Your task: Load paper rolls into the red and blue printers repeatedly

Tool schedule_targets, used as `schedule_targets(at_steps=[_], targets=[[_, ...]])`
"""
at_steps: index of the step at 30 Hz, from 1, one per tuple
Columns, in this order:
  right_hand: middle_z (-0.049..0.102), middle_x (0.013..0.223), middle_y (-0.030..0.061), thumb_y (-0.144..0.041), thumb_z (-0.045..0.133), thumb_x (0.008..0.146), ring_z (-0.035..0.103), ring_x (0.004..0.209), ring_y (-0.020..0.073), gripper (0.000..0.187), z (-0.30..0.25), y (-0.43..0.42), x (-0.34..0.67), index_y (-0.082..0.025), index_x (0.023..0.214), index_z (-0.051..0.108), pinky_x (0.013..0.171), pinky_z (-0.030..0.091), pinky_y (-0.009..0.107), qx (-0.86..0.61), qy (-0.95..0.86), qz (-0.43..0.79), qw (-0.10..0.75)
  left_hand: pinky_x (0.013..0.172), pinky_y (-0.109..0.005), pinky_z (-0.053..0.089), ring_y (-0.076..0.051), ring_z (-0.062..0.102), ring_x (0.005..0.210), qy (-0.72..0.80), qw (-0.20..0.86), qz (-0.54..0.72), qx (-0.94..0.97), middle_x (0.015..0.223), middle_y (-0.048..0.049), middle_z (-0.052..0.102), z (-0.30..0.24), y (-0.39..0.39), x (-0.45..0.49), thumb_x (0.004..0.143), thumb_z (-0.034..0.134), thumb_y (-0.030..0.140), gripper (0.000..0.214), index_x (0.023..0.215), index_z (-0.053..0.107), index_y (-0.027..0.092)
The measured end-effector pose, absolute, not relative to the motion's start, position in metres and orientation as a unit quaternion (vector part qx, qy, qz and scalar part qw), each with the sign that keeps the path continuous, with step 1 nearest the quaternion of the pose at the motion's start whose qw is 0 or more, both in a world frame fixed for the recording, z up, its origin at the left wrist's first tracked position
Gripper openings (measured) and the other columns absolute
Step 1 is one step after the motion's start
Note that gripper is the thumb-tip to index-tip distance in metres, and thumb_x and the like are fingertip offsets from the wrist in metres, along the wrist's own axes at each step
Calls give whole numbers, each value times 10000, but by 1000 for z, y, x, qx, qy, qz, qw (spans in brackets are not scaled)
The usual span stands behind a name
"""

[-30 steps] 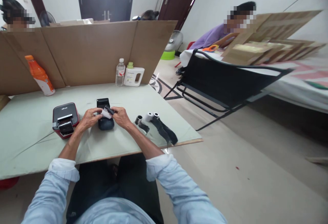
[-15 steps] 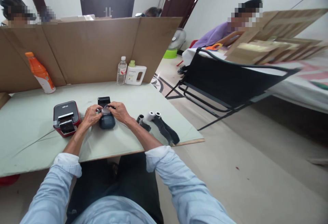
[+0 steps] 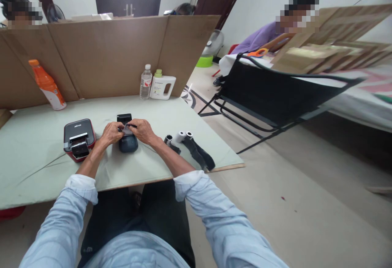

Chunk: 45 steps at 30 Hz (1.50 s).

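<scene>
A small dark blue printer [image 3: 128, 143] with its black lid raised lies on the pale green table [image 3: 36, 157] in front of me. Both hands meet over its open top. My left hand [image 3: 111, 132] has its fingers curled at the printer's left side, pinching a small pale roll. My right hand [image 3: 141, 130] pinches the same roll from the right, with a thin dark strip sticking out between the fingers. The roll itself is mostly hidden by my fingers.
A red and black printer [image 3: 78, 138] sits left of my hands. Paper rolls and black straps [image 3: 191, 149] lie to the right near the table edge. An orange bottle [image 3: 47, 85], water bottle [image 3: 145, 82] and white jug [image 3: 162, 87] stand by the cardboard screen [image 3: 107, 55]. A black folding chair [image 3: 275, 96] and a seated person are right.
My hands have come down from just above the blue printer to its open top, bringing the small pale roll with them. The view shifted slightly.
</scene>
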State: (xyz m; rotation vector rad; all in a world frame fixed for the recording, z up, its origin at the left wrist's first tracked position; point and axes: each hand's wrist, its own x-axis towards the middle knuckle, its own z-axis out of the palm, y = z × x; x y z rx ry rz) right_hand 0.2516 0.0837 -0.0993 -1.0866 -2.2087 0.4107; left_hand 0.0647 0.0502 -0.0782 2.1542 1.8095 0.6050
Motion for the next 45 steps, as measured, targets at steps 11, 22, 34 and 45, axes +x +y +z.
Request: schedule_targets(at_steps=[11,22,34,45], targets=[[817,1192,54,-199,605,984,747,1097,239,260,-86,77,247,-261,1122,818,906,528,310,-426,-860,120,255,705,-284,461,-211,653,777,632,142,205,734,812,-39,758,-80,52,64,712,647,164,273,936,803,162],[798,1152,63,-168,609,979,716,1088,224,244,-93,71,246,-240,1093,812,941,516,310,-401,-860,126,288,726,-291,477,-273,729,938,675,91,108,724,989,-102,812,-79,50,73,770,648,177,287,1000,812,227],[715,1067,85,-204,579,1042,610,1044,243,215,-119,57,241,-243,1095,784,879,478,332,-371,-875,48,307,852,-302,538,-250,728,941,623,100,122,766,983,-108,806,-88,62,63,722,607,107,287,873,833,200],[676,1062,108,-233,574,1055,550,1017,268,217,-148,27,246,-230,1118,782,860,442,378,-350,-883,2,314,1066,-423,556,-265,680,1102,645,88,331,683,1318,-157,673,-100,72,47,710,543,45,690,1382,663,145]])
